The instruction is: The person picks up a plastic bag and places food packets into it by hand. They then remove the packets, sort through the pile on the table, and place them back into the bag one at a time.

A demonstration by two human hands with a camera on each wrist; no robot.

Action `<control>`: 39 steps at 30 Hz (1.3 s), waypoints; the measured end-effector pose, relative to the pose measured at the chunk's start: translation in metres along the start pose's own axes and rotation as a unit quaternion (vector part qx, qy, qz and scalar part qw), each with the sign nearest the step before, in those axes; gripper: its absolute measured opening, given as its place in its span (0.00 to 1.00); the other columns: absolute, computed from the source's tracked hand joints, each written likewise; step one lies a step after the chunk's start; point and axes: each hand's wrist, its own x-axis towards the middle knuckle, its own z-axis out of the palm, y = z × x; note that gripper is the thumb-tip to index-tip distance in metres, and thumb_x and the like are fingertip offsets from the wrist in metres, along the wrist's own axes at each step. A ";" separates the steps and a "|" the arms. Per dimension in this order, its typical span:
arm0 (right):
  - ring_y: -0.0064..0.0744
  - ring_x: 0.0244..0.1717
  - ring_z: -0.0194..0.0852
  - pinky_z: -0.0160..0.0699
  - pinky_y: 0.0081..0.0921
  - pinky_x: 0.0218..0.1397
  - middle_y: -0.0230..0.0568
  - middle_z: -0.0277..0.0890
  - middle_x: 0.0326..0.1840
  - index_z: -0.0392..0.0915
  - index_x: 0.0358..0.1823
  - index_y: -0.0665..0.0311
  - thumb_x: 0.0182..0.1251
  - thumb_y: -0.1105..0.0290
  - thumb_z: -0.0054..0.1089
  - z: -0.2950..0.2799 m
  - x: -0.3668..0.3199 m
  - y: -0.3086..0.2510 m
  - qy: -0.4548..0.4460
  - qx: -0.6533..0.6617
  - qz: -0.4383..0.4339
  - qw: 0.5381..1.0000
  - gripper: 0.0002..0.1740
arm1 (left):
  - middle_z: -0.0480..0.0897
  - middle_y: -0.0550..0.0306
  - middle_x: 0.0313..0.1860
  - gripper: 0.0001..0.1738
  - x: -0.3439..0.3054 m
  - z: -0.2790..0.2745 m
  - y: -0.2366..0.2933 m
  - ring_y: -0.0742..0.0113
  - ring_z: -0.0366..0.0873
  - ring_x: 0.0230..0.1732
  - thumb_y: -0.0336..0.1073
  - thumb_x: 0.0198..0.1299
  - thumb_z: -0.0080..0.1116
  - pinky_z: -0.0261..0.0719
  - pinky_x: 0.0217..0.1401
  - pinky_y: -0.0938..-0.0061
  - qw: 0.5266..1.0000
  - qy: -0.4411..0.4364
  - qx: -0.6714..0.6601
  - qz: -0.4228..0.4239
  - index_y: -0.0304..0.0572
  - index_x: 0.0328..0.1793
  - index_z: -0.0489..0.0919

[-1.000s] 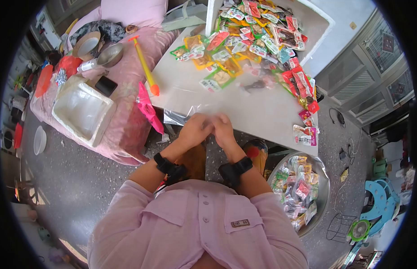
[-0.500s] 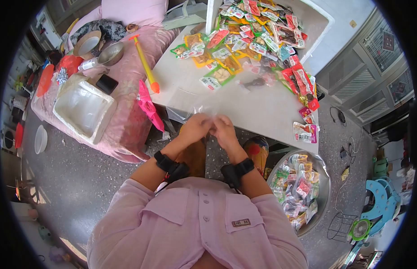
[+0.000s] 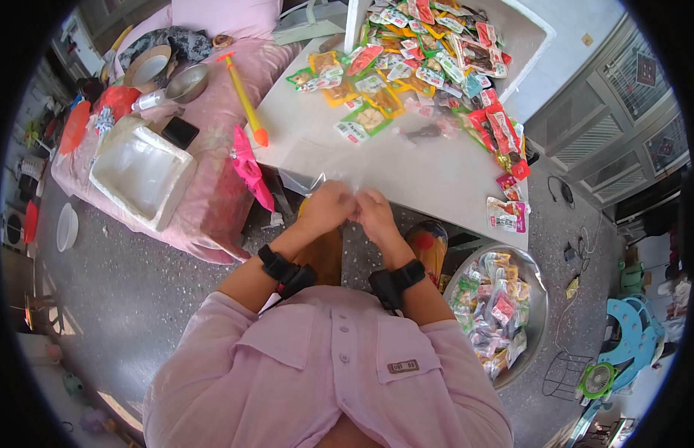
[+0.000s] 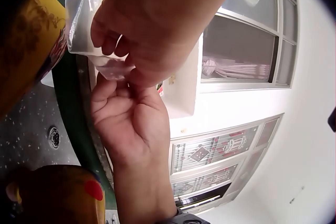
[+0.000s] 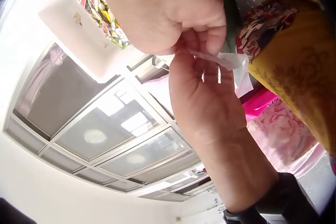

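Note:
A clear plastic bag (image 4: 86,16) is pinched between both hands at the table's front edge. My left hand (image 3: 328,207) grips the gathered plastic with curled fingers, and its loose part spreads to the left over the edge. Right against it, my right hand (image 3: 375,215) pinches the same plastic between thumb and fingers. In the right wrist view a whitish flap of the bag (image 5: 236,69) sticks out past the fingers. The fingertips partly hide each other where the hands meet.
Colourful snack packets (image 3: 422,56) pile from a white foam box (image 3: 540,37) onto the table (image 3: 317,149). A metal basin (image 3: 540,328) of packets stands on the floor at right. On the pink bed are another foam box (image 3: 141,179) and a yellow pump (image 3: 246,104).
Both hands stay together on the bag at the table edge, with small finger movements. The bag's loose part at left has shifted and lost its silvery glare. The head view has tilted slightly.

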 end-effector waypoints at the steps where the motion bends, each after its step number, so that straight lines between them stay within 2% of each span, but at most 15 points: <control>1: 0.22 0.32 0.69 0.72 0.21 0.34 0.33 0.69 0.31 0.69 0.35 0.63 0.63 0.66 0.41 -0.001 0.000 -0.001 -0.007 -0.004 -0.001 1.000 0.09 | 0.73 0.49 0.25 0.12 -0.001 0.000 0.001 0.57 0.72 0.31 0.37 0.44 0.54 0.70 0.34 0.69 1.000 0.001 0.008 0.005 0.34 0.28 0.74; 12: 0.20 0.31 0.68 0.71 0.20 0.33 0.31 0.69 0.30 0.69 0.33 0.61 0.62 0.66 0.42 0.009 -0.010 -0.001 0.009 -0.020 0.013 1.000 0.08 | 0.73 0.44 0.25 0.09 -0.008 -0.003 -0.003 0.50 0.72 0.31 0.34 0.47 0.48 0.69 0.35 0.65 0.998 0.009 0.036 0.051 0.33 0.26 0.73; 18: 0.19 0.30 0.67 0.70 0.18 0.32 0.30 0.69 0.28 0.70 0.32 0.60 0.62 0.66 0.44 0.009 -0.011 0.001 0.015 -0.051 0.028 0.998 0.08 | 0.73 0.46 0.23 0.09 -0.016 -0.014 0.006 0.55 0.73 0.28 0.33 0.47 0.49 0.69 0.32 0.67 0.997 -0.022 -0.076 0.010 0.33 0.26 0.73; 21: 0.18 0.30 0.67 0.69 0.17 0.32 0.30 0.69 0.28 0.70 0.32 0.60 0.61 0.65 0.45 0.011 -0.015 0.000 0.010 -0.058 0.021 0.998 0.08 | 0.73 0.47 0.22 0.09 -0.021 -0.010 0.002 0.57 0.72 0.26 0.33 0.46 0.50 0.69 0.31 0.67 0.994 -0.006 -0.103 0.026 0.33 0.26 0.73; 24: 0.18 0.30 0.67 0.68 0.16 0.31 0.30 0.69 0.28 0.70 0.32 0.60 0.61 0.65 0.45 0.010 -0.016 0.004 0.004 -0.068 0.013 0.998 0.08 | 0.73 0.46 0.23 0.09 -0.025 -0.013 0.004 0.56 0.72 0.26 0.34 0.46 0.51 0.69 0.30 0.67 0.998 0.007 -0.037 0.056 0.33 0.26 0.73; 30: 0.17 0.30 0.67 0.67 0.15 0.31 0.30 0.70 0.29 0.70 0.32 0.61 0.61 0.65 0.46 0.016 -0.023 -0.002 0.009 -0.099 0.007 0.995 0.08 | 0.73 0.45 0.23 0.09 -0.026 -0.016 0.006 0.55 0.72 0.26 0.33 0.46 0.50 0.68 0.30 0.67 0.996 0.015 -0.031 0.083 0.33 0.25 0.73; 33: 0.19 0.30 0.68 0.67 0.15 0.31 0.31 0.71 0.30 0.70 0.31 0.61 0.61 0.66 0.45 0.018 -0.027 -0.005 0.010 -0.102 0.012 0.995 0.07 | 0.73 0.47 0.22 0.08 -0.024 -0.016 0.001 0.57 0.71 0.23 0.32 0.47 0.48 0.69 0.29 0.70 0.996 -0.009 -0.061 0.065 0.33 0.25 0.73; 36: 0.21 0.30 0.68 0.68 0.16 0.30 0.33 0.71 0.29 0.70 0.30 0.62 0.61 0.67 0.44 0.017 -0.028 -0.006 0.008 -0.097 0.020 0.995 0.07 | 0.73 0.49 0.21 0.07 -0.022 -0.012 -0.007 0.61 0.70 0.22 0.32 0.48 0.46 0.69 0.28 0.72 0.989 -0.034 -0.141 -0.025 0.34 0.25 0.72; 39: 0.22 0.29 0.69 0.68 0.17 0.30 0.34 0.71 0.27 0.70 0.30 0.63 0.59 0.70 0.44 0.007 -0.022 -0.001 0.026 -0.086 0.018 0.996 0.06 | 0.72 0.51 0.19 0.07 -0.022 -0.011 -0.008 0.64 0.69 0.21 0.32 0.48 0.45 0.68 0.27 0.74 0.970 0.047 -0.222 -0.089 0.35 0.24 0.71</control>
